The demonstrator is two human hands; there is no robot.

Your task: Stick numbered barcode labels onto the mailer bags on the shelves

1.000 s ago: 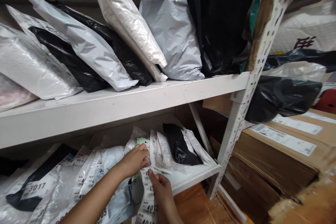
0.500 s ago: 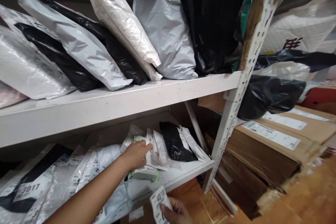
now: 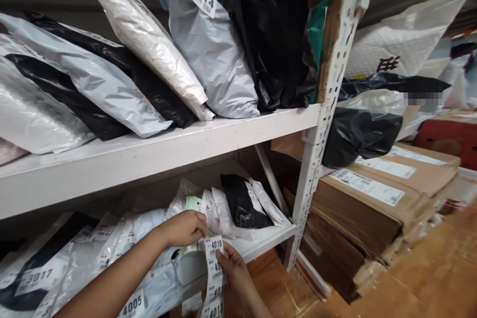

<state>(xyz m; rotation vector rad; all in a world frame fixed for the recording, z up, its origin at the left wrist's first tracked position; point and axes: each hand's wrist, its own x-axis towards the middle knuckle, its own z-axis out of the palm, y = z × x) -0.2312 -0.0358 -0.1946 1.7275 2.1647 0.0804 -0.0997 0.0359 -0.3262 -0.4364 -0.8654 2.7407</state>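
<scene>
A strip of printed number labels (image 3: 214, 274), the top one reading 4010, hangs down at the front of the lower shelf. My right hand (image 3: 234, 264) pinches its right edge between thumb and fingers. Just above the strip's top left corner is my left hand (image 3: 185, 227), its fingers curled together; whether they hold anything is hidden. Behind the left hand a mint-green item in clear plastic (image 3: 193, 203) stands on the lower shelf. Clear and white bags (image 3: 221, 208) and a black poly mailer (image 3: 242, 203) lean beside it to the right.
The upper shelf (image 3: 238, 131) carries several grey, white and black mailers, one labelled 4014. A perforated white upright (image 3: 311, 179) stands right of the hands. Beyond it are stacked cardboard boxes (image 3: 372, 198). Bags labelled 3017 (image 3: 39, 274) and 4005 (image 3: 133, 303) fill the lower left.
My left hand has drawn back from the bags towards the label strip. My right hand has risen with the strip, so more labels show. The view has shifted slightly right.
</scene>
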